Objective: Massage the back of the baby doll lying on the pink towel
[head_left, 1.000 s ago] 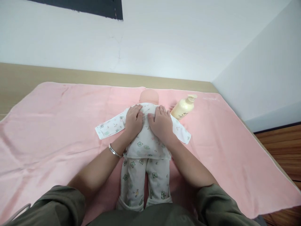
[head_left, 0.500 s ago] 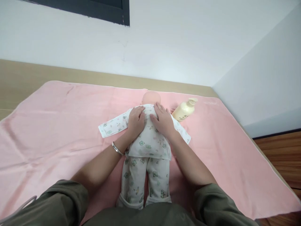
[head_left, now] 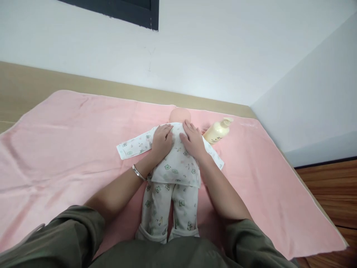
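A baby doll (head_left: 180, 115) with a bare round head lies on a pink sheet, its legs toward me. It wears a white top (head_left: 173, 169) and matching white trousers (head_left: 157, 208), both printed with small green animals. My left hand (head_left: 162, 140) rests flat on the left of the doll's upper body, fingers stretched out. On the other side, my right hand (head_left: 193, 140) lies flat near the shoulder, its fingers pointing up toward the head. Neither hand grips anything. The sleeves spread out to both sides, and the doll's face is not visible.
Just right of the doll lies a cream pump bottle (head_left: 219, 130), tilted on the pink sheet (head_left: 69, 134). Behind the sheet runs a wooden board (head_left: 117, 82) against a white wall. A dark frame (head_left: 139, 13) is set in the wall; brown wood (head_left: 331, 190) shows at the right.
Both hands stay on the doll's upper body, with hardly any shift. The camera view has moved slightly; the doll and bottle keep their places.
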Demonstrator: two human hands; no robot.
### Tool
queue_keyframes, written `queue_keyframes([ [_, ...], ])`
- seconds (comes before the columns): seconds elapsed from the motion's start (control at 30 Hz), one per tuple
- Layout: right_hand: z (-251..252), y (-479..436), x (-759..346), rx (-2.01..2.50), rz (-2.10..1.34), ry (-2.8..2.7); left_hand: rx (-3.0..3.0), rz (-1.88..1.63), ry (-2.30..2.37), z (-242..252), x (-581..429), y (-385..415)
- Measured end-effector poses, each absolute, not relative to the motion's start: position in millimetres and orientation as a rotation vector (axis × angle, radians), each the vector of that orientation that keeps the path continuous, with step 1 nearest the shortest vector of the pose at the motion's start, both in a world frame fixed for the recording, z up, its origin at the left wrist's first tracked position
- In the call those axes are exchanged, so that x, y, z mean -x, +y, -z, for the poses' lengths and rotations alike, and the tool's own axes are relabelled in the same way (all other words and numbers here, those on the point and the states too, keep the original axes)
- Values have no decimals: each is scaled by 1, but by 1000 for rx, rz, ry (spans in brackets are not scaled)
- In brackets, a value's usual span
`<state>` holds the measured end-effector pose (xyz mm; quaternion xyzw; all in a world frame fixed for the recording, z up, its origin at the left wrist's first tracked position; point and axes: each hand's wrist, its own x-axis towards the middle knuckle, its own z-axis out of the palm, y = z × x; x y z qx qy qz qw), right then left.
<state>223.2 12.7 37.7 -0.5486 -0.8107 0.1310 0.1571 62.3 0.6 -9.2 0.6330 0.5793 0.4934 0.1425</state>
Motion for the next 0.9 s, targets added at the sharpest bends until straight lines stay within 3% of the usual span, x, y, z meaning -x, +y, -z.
queue_keyframes([
  [0.13, -39, -6, -214, 1802, -209, -2223, -1800, -1423, 1693, 10, -63, 1],
  [0.3, -36, -53, -188, 1470, 31, -2481, -1803, -1451, 1678, 10, -60, 0],
  [0.47, -38, -14, -210, 1243, -304, -2631, -1846, -1441, 1669, 9, -59, 0],
  [0.57, -36, 15, -225, 1416, -408, -2459, -1882, -1454, 1676, 10, -61, 1],
  [0.73, -32, -13, -200, 1655, -121, -2269, -1872, -1434, 1697, 10, -60, 1],
  [0.9, -33, -41, -181, 1478, -65, -2415, -1893, -1344, 1704, 5, -56, 0],
])
